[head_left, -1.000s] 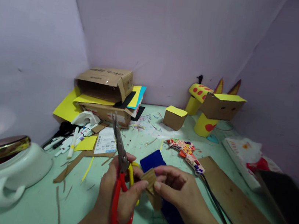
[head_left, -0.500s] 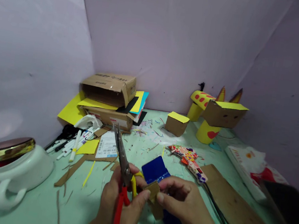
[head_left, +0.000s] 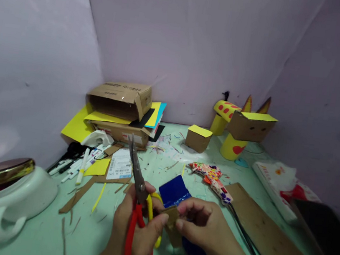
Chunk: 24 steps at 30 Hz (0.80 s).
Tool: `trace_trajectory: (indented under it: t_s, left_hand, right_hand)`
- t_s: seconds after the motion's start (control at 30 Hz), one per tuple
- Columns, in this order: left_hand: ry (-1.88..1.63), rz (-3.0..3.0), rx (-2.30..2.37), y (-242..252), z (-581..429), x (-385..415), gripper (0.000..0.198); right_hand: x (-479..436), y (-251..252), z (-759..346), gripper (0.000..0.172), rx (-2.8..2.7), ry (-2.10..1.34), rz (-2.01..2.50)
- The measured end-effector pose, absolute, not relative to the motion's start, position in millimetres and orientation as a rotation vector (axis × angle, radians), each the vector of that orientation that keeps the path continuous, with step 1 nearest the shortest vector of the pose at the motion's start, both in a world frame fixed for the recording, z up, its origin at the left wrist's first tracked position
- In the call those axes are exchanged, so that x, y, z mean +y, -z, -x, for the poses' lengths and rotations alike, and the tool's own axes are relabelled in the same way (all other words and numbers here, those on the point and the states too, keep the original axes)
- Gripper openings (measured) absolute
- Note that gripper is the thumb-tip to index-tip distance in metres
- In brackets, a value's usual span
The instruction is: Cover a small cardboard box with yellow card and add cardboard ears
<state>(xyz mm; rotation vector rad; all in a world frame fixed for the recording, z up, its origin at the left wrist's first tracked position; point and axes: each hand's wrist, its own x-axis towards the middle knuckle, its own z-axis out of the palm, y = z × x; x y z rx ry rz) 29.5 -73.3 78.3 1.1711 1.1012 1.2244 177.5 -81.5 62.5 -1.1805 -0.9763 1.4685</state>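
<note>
My left hand [head_left: 143, 229] is closed around scissors [head_left: 139, 180] with red and yellow handles, their blades tilted up and away. Its thumb and fingers also pinch the left side of a small brown cardboard piece [head_left: 172, 230]. From the other side, my right hand [head_left: 203, 227] grips the same piece between thumb and fingers. Part of the cardboard is hidden by the fingertips. Beneath the hands lies a shiny blue folded item [head_left: 175, 190], partly covered. A flower-patterned glue gun [head_left: 209, 175] rests beyond my right hand, its dark cord trailing toward me.
A white mug [head_left: 21, 193] with a gold-rimmed lid stands left. Cardboard boxes [head_left: 120, 99], markers [head_left: 82, 166] and scraps lie behind it. A small yellow-topped box [head_left: 198, 140] and a cardboard animal [head_left: 250, 128] stand at the back. A long cardboard strip [head_left: 265, 225] lies right.
The view has shifted slightly, so the background sits a little further left. The scissors' handles have turned slightly in my left hand. Both hands still hold the cardboard piece.
</note>
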Motion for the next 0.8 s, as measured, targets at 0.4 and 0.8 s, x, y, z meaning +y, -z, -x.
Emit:
trace_trajectory:
  t_s: [0.4,0.8]
  left_hand:
    - [-1.181,-1.205,1.052,-73.5,-28.6,-72.2,0.039]
    - [-0.989,-1.341,1.006,-78.0,-21.3,-58.5,0.042]
  right_hand:
    - [-82.7,-67.5,-177.3,0.02,-1.004,-1.494,1.168]
    - [-81.9,-70.4,-179.6,0.024,-0.938,-1.708,1.196]
